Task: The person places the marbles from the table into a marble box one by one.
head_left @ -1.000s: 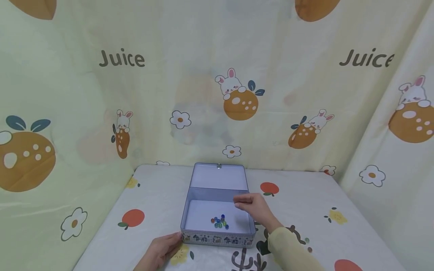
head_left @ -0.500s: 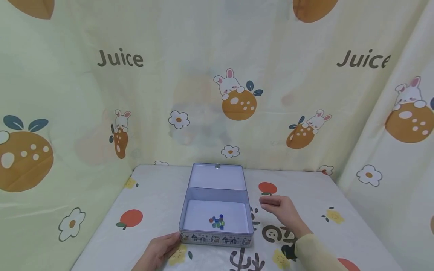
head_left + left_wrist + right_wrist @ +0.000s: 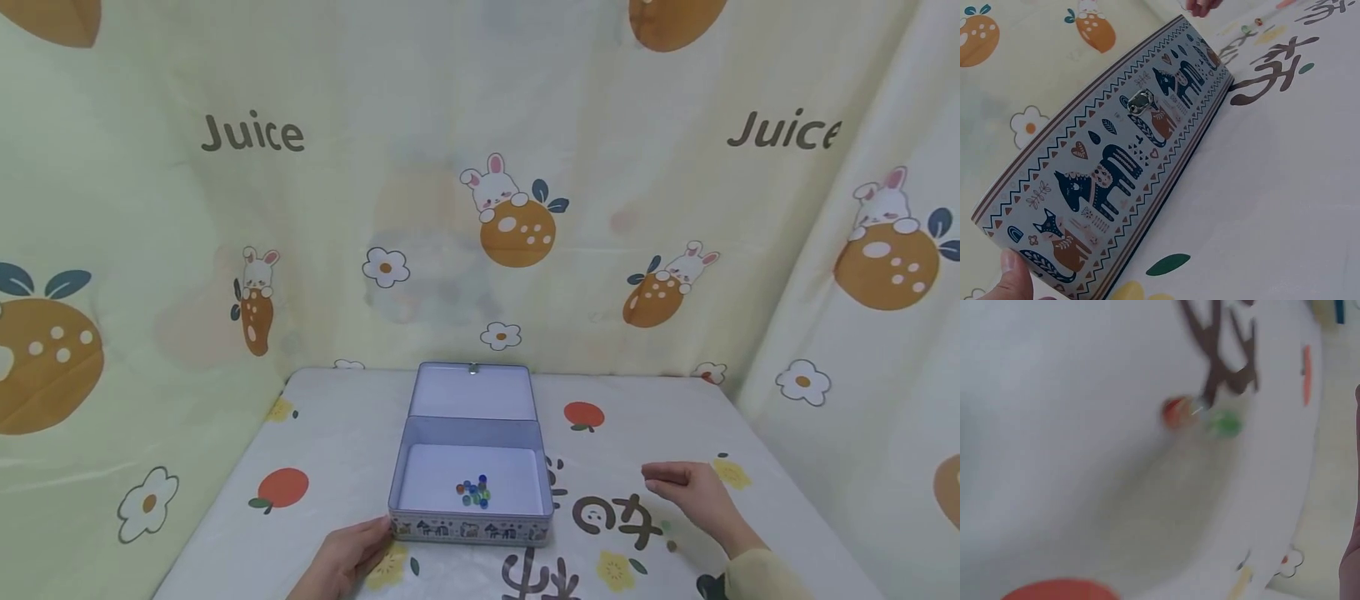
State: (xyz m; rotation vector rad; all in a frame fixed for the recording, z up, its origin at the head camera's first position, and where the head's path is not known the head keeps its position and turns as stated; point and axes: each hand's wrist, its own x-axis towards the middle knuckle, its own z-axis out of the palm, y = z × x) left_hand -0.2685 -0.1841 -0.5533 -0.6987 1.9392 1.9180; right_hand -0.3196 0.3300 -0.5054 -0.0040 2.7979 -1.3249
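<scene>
A rectangular tin (image 3: 471, 530) with a printed animal pattern stands with its hinged lid (image 3: 472, 392) raised at the back. Several coloured glass marbles (image 3: 474, 490) lie together on its pale floor. My left hand (image 3: 347, 552) touches the front left corner; the left wrist view shows its thumb (image 3: 1014, 275) against the end of the patterned wall. Out to the right, my right hand (image 3: 693, 492) is over the cloth, fingers together and extended, nothing visible in them. Close below it on the cloth are a green marble (image 3: 1225, 423) and a reddish marble (image 3: 1177, 412), blurred in the right wrist view.
A white printed cloth (image 3: 337, 450) covers the table. Cream curtains (image 3: 420, 200) with fruit and rabbit prints hang behind it and along both sides. A metal clasp (image 3: 1141, 102) sits on the tin's front wall.
My right hand has moved from above the tin out to the right, over the cloth. The left hand stays at the tin's corner. The head view has shifted slightly.
</scene>
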